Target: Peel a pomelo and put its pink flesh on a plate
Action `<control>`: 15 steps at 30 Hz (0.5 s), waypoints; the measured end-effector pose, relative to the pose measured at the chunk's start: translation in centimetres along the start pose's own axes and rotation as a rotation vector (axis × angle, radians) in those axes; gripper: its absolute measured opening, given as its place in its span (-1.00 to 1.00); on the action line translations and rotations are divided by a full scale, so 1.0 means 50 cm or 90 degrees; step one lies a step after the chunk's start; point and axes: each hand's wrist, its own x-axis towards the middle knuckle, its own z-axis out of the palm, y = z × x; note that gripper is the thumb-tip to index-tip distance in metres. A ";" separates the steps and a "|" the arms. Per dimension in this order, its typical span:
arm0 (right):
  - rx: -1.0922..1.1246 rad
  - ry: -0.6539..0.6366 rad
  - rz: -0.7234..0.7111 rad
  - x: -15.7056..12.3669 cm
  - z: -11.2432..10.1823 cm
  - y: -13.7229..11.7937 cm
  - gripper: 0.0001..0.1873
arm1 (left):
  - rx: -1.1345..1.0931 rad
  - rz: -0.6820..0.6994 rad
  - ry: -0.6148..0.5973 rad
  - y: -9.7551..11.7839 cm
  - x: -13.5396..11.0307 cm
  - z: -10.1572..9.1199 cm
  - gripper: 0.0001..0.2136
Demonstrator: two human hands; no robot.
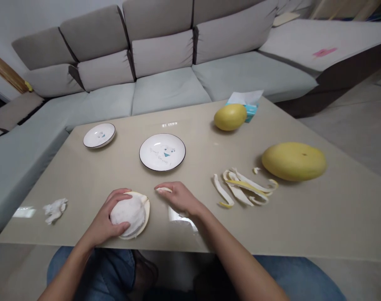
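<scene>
The peeled, white, pith-covered round pomelo [129, 212] sits at the near edge of the beige glossy table [209, 225], resting in a shallow cup of its own pale rind. The left hand [104, 221] lies over its left side, thumb in front and fingers curled round the top, clasping it. Just to the right, the right hand [180, 200] rests low on the table with its fingers drawn together on a small pale sliver of pith [163, 190].

To my eye the fruit is fairly heavy for its size and firm, under a spongy, dry skin of pith that gives good grip but tears easily. A broad cupped hold around the middle seems safest, as pinching would only pull pith away. The sliver looks light and limp.

Further off lie curled yellow-and-white peel strips [240, 190], a large whole yellow pomelo [293, 161] and two white black-rimmed plates [162, 152].
</scene>
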 end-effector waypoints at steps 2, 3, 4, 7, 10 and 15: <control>-0.046 0.063 0.032 -0.019 -0.027 -0.001 -0.65 | -0.006 -0.003 0.008 -0.001 0.000 -0.001 -0.52; -0.075 0.078 0.042 -0.031 -0.043 -0.003 -0.62 | -0.005 -0.006 0.009 -0.001 0.001 -0.001 -0.52; -0.119 0.088 0.054 -0.046 -0.059 -0.005 -0.59 | -0.002 -0.012 0.009 0.000 0.002 -0.001 -0.52; -0.261 0.135 0.126 -0.093 -0.111 -0.012 -0.39 | 0.013 -0.031 0.003 0.008 0.009 0.000 -0.52; -0.361 0.207 0.190 -0.134 -0.167 -0.011 -0.40 | 0.028 -0.048 -0.002 0.017 0.016 0.000 -0.53; -0.494 0.221 0.128 -0.168 -0.263 0.022 -0.59 | 0.044 -0.063 0.003 0.028 0.024 -0.001 -0.54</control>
